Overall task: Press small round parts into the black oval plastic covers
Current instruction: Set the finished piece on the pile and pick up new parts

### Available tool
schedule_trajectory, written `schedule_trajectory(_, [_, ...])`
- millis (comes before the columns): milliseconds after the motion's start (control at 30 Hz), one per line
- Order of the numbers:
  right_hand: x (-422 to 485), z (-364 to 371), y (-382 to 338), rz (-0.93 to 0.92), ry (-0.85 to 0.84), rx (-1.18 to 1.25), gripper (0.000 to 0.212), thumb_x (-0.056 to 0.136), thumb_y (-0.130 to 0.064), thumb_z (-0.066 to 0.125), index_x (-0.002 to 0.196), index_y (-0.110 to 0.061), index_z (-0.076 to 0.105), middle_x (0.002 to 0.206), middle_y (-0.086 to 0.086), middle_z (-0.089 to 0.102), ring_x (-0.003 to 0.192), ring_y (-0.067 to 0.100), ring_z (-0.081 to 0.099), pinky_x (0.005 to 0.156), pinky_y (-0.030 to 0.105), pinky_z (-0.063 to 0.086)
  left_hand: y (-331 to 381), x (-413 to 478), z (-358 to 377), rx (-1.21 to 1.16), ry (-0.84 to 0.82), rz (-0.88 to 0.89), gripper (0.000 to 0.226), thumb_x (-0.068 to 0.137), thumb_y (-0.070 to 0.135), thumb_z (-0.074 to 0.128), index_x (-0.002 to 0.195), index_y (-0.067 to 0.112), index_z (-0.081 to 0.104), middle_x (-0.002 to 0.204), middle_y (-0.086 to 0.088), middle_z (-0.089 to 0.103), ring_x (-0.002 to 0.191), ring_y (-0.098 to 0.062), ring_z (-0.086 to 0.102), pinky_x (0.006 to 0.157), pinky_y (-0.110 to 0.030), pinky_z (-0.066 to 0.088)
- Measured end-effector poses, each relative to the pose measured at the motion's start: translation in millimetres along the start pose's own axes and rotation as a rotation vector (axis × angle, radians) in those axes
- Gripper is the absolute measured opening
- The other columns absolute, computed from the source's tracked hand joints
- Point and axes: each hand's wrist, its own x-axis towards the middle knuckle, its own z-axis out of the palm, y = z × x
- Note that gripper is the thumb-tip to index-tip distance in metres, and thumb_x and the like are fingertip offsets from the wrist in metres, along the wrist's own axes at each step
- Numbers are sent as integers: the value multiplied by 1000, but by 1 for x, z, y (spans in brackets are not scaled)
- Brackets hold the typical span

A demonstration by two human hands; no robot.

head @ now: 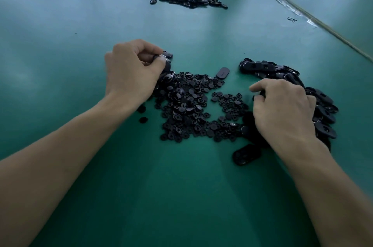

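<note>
- Left hand [133, 69], fingers curled, pinching black oval covers [167, 58] at far left edge of heap of small round parts [187, 105].
- Right hand [282, 109], fingers curled round a dark piece [261, 93], resting against curved pile of covers [266, 67].
- Farther back on green table [60, 44], another black pile [189, 0].
</note>
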Motion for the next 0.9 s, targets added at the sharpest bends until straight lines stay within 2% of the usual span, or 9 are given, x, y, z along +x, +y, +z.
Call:
schedule_trajectory(67, [0, 2, 1, -3, 58, 22, 33, 93, -9, 55, 113, -30, 71, 89, -2, 67, 110, 30, 53, 84, 37, 23, -3, 2, -2, 15, 3, -64, 3, 79, 36, 74, 82, 35, 73, 73, 18, 72, 75, -8, 72, 76, -36, 61])
schedule_trajectory(167, [1, 3, 0, -53, 141, 62, 30, 95, -10, 57, 106, -32, 74, 63, -15, 48, 104, 27, 53, 79, 33, 18, -5, 3, -4, 108, 30, -59, 10, 80, 42, 73, 88, 35, 74, 82, 17, 70, 88, -13, 70, 88, -38, 57])
schedule_trajectory(300, [2, 1, -3, -207, 224, 257, 23, 97, -14, 61, 113, -25, 74, 72, -8, 61, 95, 27, 56, 88, 36, 43, -9, 4, -4, 242, 50, 14, 21, 83, 39, 73, 103, 34, 73, 106, 6, 53, 107, -20, 59, 100, -38, 47])
schedule_trajectory(367, [1, 0, -7, -251, 226, 398, 22, 96, -14, 64, 116, -22, 72, 89, -10, 70, 83, 14, 61, 89, 29, 50, -7, 3, -3, 235, 71, 46, 18, 86, 38, 70, 102, 33, 70, 104, 6, 54, 99, -12, 59, 94, -29, 46])
schedule_trajectory(433, [0, 1, -11, -273, 231, 504, 22, 94, -16, 68, 115, -21, 71, 86, -21, 66, 69, 2, 61, 84, 18, 52, 1, -1, -1, 145, 60, 83, 9, 87, 39, 68, 94, 34, 67, 91, 10, 65, 76, 2, 59, 78, -19, 46])
schedule_trajectory(533, [-3, 2, -16, -276, 240, 636, 21, 90, -22, 73, 111, -20, 70, 76, -25, 61, 71, 3, 64, 77, 22, 55, 17, -14, 5, -39, -1, 154, 10, 90, 36, 67, 82, 31, 65, 58, 9, 66, 50, 0, 59, 59, -20, 48])
schedule_trajectory(600, [-5, 3, -19, -308, 250, 678, 14, 89, -22, 74, 102, -17, 72, 78, -20, 64, 69, 4, 66, 72, 23, 57, 27, -26, 7, -131, -102, 185, 16, 93, 36, 66, 78, 31, 64, 57, 9, 67, 40, -2, 57, 48, -14, 44])
schedule_trajectory(733, [-10, 4, -27, -395, 315, 632, 8, 89, -20, 75, 93, -14, 72, 78, -11, 66, 70, 8, 63, 65, 11, 49, 37, -45, 15, -320, -326, 90, 19, 95, 36, 66, 82, 23, 68, 61, 1, 71, 43, -14, 65, 39, -22, 47])
schedule_trajectory(900, [-16, 5, -32, -449, 300, 713, 12, 83, -15, 78, 91, -14, 70, 75, -15, 64, 71, 3, 61, 64, 7, 44, 37, -49, 19, -512, -365, 47, 11, 92, 21, 72, 84, 14, 72, 71, -3, 75, 62, -21, 73, 53, -29, 58])
